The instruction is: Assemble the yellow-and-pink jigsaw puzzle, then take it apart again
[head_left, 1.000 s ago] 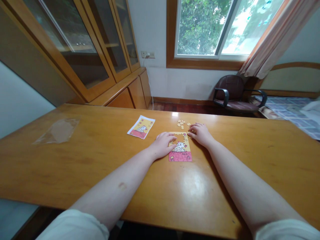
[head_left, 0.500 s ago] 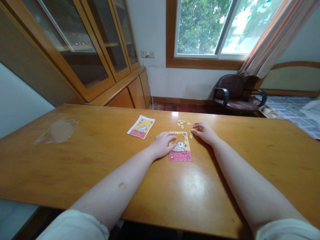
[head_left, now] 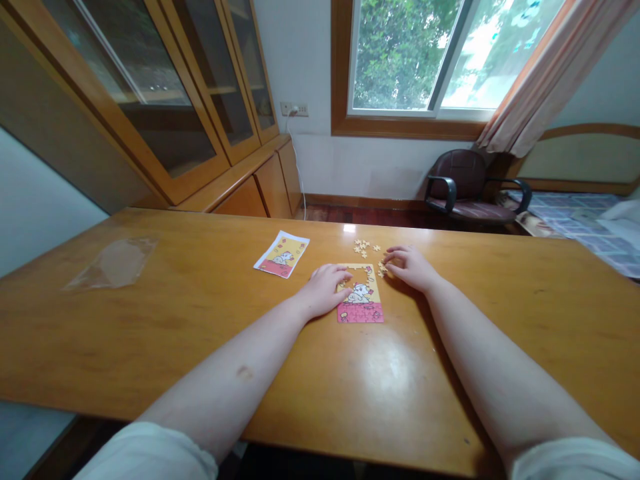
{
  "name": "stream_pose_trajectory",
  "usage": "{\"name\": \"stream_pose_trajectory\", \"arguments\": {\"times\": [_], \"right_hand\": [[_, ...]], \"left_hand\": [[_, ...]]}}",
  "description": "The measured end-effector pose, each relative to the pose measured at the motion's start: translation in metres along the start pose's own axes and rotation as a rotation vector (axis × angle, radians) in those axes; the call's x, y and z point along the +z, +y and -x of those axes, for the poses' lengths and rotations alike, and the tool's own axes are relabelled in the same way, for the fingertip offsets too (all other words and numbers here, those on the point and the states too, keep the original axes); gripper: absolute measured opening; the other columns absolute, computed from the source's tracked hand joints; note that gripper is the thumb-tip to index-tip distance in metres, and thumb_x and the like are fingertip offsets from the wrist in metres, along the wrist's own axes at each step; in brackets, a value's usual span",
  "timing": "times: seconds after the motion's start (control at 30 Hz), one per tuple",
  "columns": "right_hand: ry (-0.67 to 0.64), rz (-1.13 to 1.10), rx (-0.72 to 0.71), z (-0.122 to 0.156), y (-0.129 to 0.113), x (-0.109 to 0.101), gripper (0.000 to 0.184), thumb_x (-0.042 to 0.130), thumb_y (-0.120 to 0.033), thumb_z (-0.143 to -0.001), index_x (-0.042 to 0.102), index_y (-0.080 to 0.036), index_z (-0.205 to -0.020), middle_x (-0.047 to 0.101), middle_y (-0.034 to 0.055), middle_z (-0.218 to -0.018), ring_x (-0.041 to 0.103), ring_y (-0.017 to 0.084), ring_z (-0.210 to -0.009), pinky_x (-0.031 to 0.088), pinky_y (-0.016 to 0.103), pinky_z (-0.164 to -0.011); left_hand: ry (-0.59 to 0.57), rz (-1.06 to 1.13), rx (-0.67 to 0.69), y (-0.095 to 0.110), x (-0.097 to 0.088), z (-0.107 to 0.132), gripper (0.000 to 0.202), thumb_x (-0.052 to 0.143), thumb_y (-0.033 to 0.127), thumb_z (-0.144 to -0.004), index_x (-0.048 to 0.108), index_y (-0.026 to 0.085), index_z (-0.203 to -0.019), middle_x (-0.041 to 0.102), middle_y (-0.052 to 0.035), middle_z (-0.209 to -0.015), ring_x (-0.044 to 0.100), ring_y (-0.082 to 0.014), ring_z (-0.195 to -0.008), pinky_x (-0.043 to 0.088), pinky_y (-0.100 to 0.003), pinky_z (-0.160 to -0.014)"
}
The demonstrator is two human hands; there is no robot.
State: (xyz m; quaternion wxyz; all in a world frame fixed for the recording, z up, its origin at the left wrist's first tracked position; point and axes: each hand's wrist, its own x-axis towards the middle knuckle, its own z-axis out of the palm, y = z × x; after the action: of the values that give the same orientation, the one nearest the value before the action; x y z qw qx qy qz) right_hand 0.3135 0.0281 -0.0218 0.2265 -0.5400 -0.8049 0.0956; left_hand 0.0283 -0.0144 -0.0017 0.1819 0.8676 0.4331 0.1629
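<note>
A jigsaw puzzle lies flat on the table, pink below and yellow above, with a white cartoon animal and a gap in its upper part. My left hand rests over its left edge, fingers spread and covering part of that side. To the right, my right hand is down on the table, its fingers apart and slightly bent. Its fingertips are at a small group of loose puzzle pieces, partly hidden by the fingers. More loose pieces lie face down beyond the puzzle.
A printed picture card with the same design lies left of the puzzle. Farther left is a clear plastic bag. The wooden table meets a glass-door cabinet at the back left; an armchair stands beyond the far edge.
Almost nothing differs. My right fingers have shifted very slightly around the loose pieces; the left hand stays on the puzzle's edge.
</note>
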Motion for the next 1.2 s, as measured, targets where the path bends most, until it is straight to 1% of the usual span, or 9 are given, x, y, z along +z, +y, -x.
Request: {"name": "stream_pose_trajectory", "arguments": {"times": [0.1, 0.17, 0.27, 0.37, 0.5, 0.6, 0.8, 0.97, 1.2], "right_hand": [[-0.035, 0.063, -0.02, 0.0, -0.008, 0.0, 0.026, 0.054, -0.039, -0.087, 0.075, -0.025, -0.09, 0.062, 0.0099, -0.124, 0.051, 0.029, -0.12, 0.026, 0.059, -0.109], [-0.05, 0.129, 0.018, 0.0, -0.012, 0.002, 0.031, 0.051, -0.044, -0.09, 0.074, -0.027, -0.101, 0.057, 0.0104, -0.133, 0.044, 0.032, -0.128, 0.022, 0.062, -0.11], [-0.072, 0.234, 0.127, -0.002, -0.016, 0.008, 0.042, 0.046, -0.051, -0.092, 0.066, -0.028, -0.121, 0.047, 0.0114, -0.144, 0.032, 0.037, -0.137, 0.018, 0.066, -0.109], [-0.093, 0.305, 0.194, -0.005, -0.021, 0.013, 0.051, 0.041, -0.055, -0.093, 0.058, -0.025, -0.132, 0.041, 0.0134, -0.149, 0.028, 0.039, -0.139, 0.017, 0.065, -0.11], [-0.137, 0.337, 0.131, -0.01, -0.032, 0.016, 0.053, 0.036, -0.058, -0.094, 0.049, -0.034, -0.139, 0.03, 0.0077, -0.156, 0.02, 0.039, -0.143, 0.011, 0.065, -0.111], [-0.167, 0.34, 0.103, -0.011, -0.039, 0.017, 0.051, 0.033, -0.06, -0.094, 0.05, -0.039, -0.138, 0.025, 0.0032, -0.158, 0.015, 0.039, -0.144, 0.008, 0.066, -0.111], [-0.157, 0.369, 0.249, -0.01, -0.031, 0.01, 0.055, 0.028, -0.057, -0.096, 0.049, -0.03, -0.14, 0.027, 0.0045, -0.157, 0.014, 0.039, -0.144, 0.006, 0.069, -0.11], [-0.225, 0.318, 0.169, -0.018, -0.029, 0.001, 0.058, 0.024, -0.053, -0.097, 0.038, -0.024, -0.146, 0.029, 0.0059, -0.156, 0.022, 0.031, -0.144, 0.009, 0.065, -0.113], [-0.259, 0.324, 0.184, -0.044, -0.037, 0.003, 0.062, 0.025, -0.059, -0.095, 0.042, -0.026, -0.144, 0.028, 0.0077, -0.156, 0.024, 0.037, -0.142, 0.012, 0.069, -0.11]], "left_hand": [[0.002, 0.007, 0.006, 0.001, 0.0, 0.0, 0.033, 0.056, 0.037, -0.088, 0.063, 0.021, -0.116, 0.058, -0.0077, -0.129, 0.048, -0.0267, -0.123, 0.037, -0.045, -0.106], [0.002, 0.006, 0.014, 0.001, 0.0, 0.0, 0.033, 0.056, 0.036, -0.088, 0.063, 0.021, -0.116, 0.058, -0.0079, -0.129, 0.048, -0.0264, -0.122, 0.037, -0.045, -0.106], [0.004, -0.002, 0.016, 0.0, 0.001, -0.001, 0.033, 0.056, 0.037, -0.088, 0.063, 0.021, -0.116, 0.058, -0.0078, -0.129, 0.049, -0.0263, -0.123, 0.037, -0.044, -0.107], [0.008, -0.007, 0.012, 0.0, 0.003, -0.001, 0.033, 0.057, 0.037, -0.087, 0.063, 0.022, -0.116, 0.058, -0.0078, -0.129, 0.049, -0.0265, -0.123, 0.037, -0.044, -0.107], [0.012, -0.004, 0.016, 0.0, 0.003, -0.002, 0.032, 0.057, 0.037, -0.088, 0.063, 0.022, -0.116, 0.058, -0.0073, -0.129, 0.049, -0.0263, -0.122, 0.037, -0.044, -0.107], [0.008, -0.001, 0.013, 0.0, 0.003, -0.002, 0.032, 0.056, 0.037, -0.088, 0.063, 0.022, -0.116, 0.058, -0.0073, -0.129, 0.049, -0.0262, -0.122, 0.038, -0.044, -0.107], [0.006, 0.008, -0.013, -0.001, 0.003, -0.001, 0.034, 0.057, 0.037, -0.087, 0.063, 0.021, -0.117, 0.057, -0.0083, -0.132, 0.047, -0.0268, -0.124, 0.036, -0.044, -0.108], [-0.001, 0.014, -0.019, -0.001, 0.003, -0.001, 0.035, 0.057, 0.037, -0.087, 0.063, 0.022, -0.117, 0.057, -0.0084, -0.132, 0.047, -0.0273, -0.125, 0.036, -0.044, -0.109], [0.008, 0.008, 0.002, 0.0, 0.002, 0.0, 0.032, 0.057, 0.035, -0.087, 0.063, 0.023, -0.115, 0.06, -0.0071, -0.127, 0.049, -0.0263, -0.121, 0.038, -0.044, -0.106]]}}
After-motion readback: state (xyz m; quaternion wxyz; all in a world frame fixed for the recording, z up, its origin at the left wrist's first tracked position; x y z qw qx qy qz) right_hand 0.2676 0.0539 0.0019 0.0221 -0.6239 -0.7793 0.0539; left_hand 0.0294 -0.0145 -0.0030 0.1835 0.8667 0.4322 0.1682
